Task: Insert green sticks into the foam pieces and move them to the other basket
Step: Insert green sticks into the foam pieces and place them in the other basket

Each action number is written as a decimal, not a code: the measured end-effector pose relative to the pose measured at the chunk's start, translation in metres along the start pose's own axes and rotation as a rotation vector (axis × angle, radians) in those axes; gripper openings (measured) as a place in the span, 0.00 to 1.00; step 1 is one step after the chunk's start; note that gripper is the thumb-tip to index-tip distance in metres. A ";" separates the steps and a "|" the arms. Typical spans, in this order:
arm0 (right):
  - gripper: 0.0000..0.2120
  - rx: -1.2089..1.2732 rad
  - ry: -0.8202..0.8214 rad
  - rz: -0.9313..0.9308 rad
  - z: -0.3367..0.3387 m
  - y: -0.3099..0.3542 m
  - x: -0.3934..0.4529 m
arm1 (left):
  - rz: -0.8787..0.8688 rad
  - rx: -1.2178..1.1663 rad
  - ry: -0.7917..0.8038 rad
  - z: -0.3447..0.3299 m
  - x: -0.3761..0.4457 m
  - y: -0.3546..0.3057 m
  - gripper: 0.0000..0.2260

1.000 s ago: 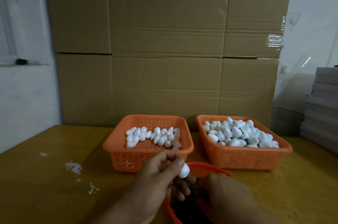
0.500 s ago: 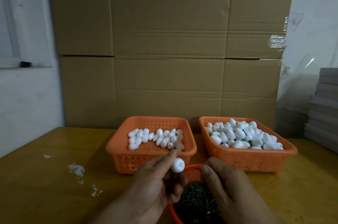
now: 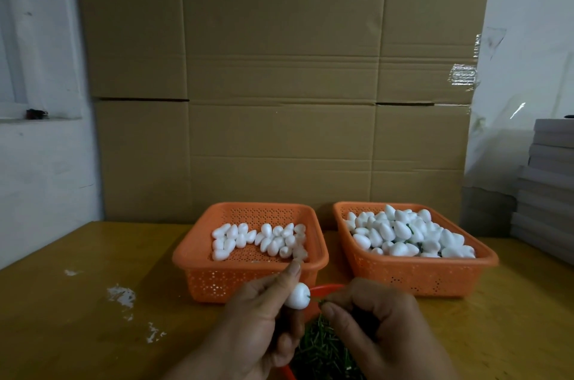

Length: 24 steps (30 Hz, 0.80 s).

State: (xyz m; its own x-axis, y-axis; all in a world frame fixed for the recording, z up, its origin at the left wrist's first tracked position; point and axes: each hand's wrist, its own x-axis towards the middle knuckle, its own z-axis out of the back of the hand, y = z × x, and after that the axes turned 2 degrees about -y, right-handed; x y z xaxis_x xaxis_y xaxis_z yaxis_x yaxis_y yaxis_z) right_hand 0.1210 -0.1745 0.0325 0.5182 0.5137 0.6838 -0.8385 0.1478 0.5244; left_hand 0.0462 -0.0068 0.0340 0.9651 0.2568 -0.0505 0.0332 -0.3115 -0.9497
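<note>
My left hand (image 3: 257,317) pinches a white foam piece (image 3: 296,295) between thumb and forefinger, just in front of the left orange basket (image 3: 198,258). My right hand (image 3: 379,320) pinches a thin green stick (image 3: 315,299) whose tip touches the foam piece's right side. Below both hands a round orange bowl (image 3: 323,288) holds a heap of green sticks (image 3: 320,348). The left basket holds a loose layer of plain foam pieces (image 3: 261,240). In the right orange basket (image 3: 484,258) lies a higher pile of foam pieces (image 3: 407,233), some showing green stick ends.
A yellow wooden table (image 3: 77,327) carries everything, with white crumbs (image 3: 121,294) on its left part. Tall cardboard boxes (image 3: 279,84) stand right behind the baskets. Grey flat boxes (image 3: 546,190) are stacked at the right edge.
My right hand has risen out of the bowl with a green stick and brought it to the foam piece. My left hand has turned the foam piece towards it.
</note>
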 end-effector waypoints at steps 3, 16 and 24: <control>0.05 0.013 0.036 0.031 -0.001 0.002 0.001 | 0.001 0.063 -0.008 0.000 0.001 -0.001 0.23; 0.08 0.075 0.008 -0.104 -0.007 0.002 -0.004 | -0.143 0.240 -0.037 -0.003 -0.002 0.002 0.17; 0.05 0.120 0.025 -0.232 -0.009 -0.002 -0.006 | -0.176 0.221 0.017 -0.002 -0.001 0.004 0.19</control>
State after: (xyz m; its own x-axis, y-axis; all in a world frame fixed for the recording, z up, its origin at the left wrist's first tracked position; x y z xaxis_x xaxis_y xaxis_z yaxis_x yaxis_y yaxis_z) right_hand 0.1179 -0.1701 0.0232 0.6887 0.4989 0.5262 -0.6710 0.1634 0.7232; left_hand 0.0462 -0.0103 0.0313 0.9539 0.2732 0.1243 0.1447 -0.0559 -0.9879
